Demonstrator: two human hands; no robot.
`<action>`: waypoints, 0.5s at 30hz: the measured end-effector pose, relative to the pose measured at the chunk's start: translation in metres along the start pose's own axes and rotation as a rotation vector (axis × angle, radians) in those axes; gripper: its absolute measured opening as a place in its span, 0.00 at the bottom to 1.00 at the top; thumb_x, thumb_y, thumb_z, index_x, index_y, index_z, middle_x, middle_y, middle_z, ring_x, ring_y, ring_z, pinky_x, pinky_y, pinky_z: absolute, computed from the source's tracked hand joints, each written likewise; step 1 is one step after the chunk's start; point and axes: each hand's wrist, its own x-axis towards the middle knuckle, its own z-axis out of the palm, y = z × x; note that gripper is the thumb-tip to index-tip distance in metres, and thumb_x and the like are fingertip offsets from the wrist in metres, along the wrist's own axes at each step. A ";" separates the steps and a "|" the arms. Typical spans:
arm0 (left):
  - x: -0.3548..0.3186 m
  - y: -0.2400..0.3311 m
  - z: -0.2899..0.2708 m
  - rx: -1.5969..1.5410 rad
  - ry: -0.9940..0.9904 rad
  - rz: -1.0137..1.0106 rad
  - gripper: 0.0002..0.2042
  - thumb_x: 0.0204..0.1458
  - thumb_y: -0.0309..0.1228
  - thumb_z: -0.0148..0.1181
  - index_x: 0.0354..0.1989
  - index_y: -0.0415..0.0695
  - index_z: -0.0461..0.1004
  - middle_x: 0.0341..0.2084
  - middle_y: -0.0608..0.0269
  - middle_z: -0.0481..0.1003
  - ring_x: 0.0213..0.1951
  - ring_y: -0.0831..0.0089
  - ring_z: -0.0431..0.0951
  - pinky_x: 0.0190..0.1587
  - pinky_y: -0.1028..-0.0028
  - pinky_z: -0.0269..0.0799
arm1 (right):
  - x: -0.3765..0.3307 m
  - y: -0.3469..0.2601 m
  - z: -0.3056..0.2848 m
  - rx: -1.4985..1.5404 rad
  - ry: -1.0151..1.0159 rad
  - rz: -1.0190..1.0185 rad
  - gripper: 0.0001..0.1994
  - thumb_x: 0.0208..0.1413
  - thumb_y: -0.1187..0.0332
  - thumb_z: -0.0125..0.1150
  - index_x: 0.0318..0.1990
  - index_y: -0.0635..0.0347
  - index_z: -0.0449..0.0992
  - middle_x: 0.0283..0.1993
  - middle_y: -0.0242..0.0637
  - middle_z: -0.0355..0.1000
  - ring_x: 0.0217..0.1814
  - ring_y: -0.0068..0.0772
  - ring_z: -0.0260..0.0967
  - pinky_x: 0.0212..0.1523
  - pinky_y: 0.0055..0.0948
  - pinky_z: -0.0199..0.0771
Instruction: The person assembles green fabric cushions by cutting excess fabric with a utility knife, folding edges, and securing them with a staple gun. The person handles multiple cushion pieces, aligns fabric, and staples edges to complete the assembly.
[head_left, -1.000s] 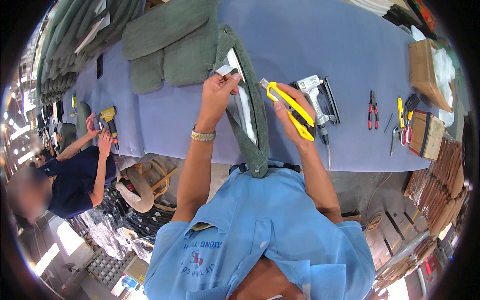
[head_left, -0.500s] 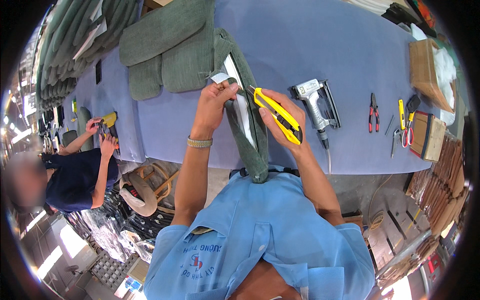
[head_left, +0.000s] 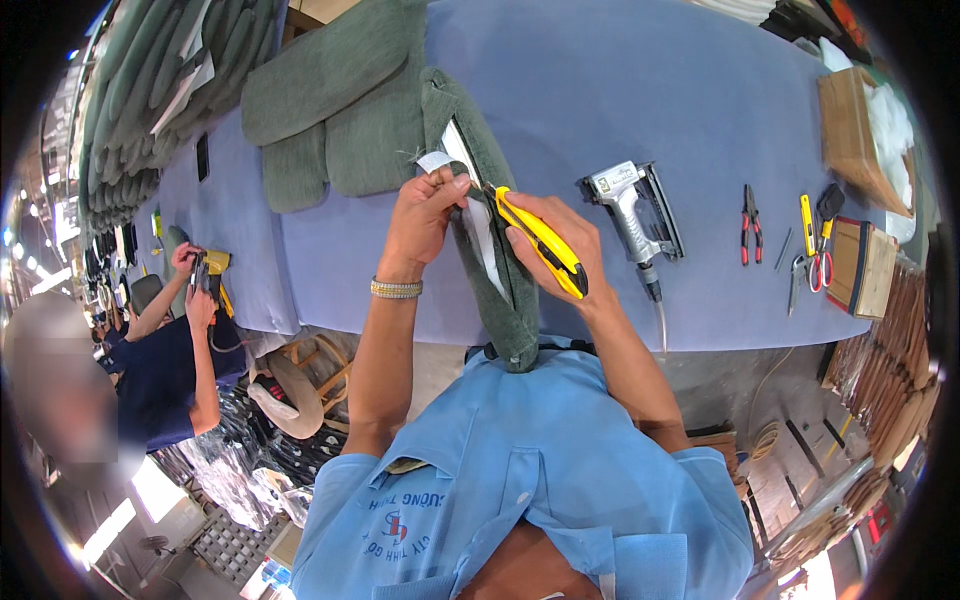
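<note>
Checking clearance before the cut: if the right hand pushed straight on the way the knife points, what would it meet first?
Probably the green upholstered piece at its opening, then the left hand pinching the white flap. The right hand holds the yellow knife; depth is unclear.

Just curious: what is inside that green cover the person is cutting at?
A white strip of lining or padding shows through the open slit of the green cover. The left hand pinches a white flap; the rest inside is hidden by fabric.
</note>
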 end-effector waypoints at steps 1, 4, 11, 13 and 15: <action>0.001 0.002 -0.001 0.005 -0.011 -0.005 0.08 0.61 0.30 0.64 0.30 0.44 0.75 0.27 0.72 0.73 0.31 0.83 0.69 0.38 0.80 0.61 | 0.000 0.000 0.000 0.013 0.003 0.001 0.17 0.55 0.73 0.67 0.54 0.59 0.79 0.40 0.41 0.80 0.36 0.35 0.77 0.39 0.29 0.76; 0.002 0.003 0.000 0.023 -0.012 -0.025 0.07 0.61 0.29 0.64 0.30 0.46 0.74 0.26 0.73 0.72 0.31 0.82 0.70 0.39 0.79 0.63 | -0.002 0.001 0.002 0.035 0.018 -0.006 0.18 0.55 0.74 0.67 0.54 0.59 0.79 0.40 0.41 0.80 0.36 0.35 0.77 0.39 0.29 0.76; 0.000 0.005 0.005 0.000 -0.010 -0.018 0.08 0.60 0.29 0.64 0.29 0.46 0.73 0.27 0.72 0.72 0.32 0.81 0.70 0.40 0.78 0.64 | -0.005 0.000 0.003 0.003 0.038 -0.029 0.18 0.54 0.75 0.67 0.54 0.60 0.79 0.39 0.42 0.79 0.34 0.35 0.77 0.37 0.29 0.76; -0.002 0.003 0.003 -0.009 -0.009 -0.015 0.08 0.60 0.29 0.64 0.29 0.46 0.73 0.27 0.71 0.72 0.32 0.80 0.70 0.40 0.78 0.64 | -0.006 -0.002 0.003 0.009 0.034 -0.026 0.18 0.54 0.75 0.67 0.54 0.60 0.79 0.38 0.42 0.79 0.34 0.35 0.77 0.37 0.29 0.76; -0.002 0.003 0.003 -0.011 -0.012 -0.013 0.08 0.60 0.29 0.64 0.29 0.46 0.72 0.27 0.71 0.73 0.32 0.80 0.70 0.41 0.78 0.64 | -0.007 -0.003 0.003 0.027 0.029 -0.006 0.18 0.54 0.75 0.67 0.54 0.60 0.79 0.38 0.42 0.79 0.34 0.35 0.77 0.37 0.30 0.76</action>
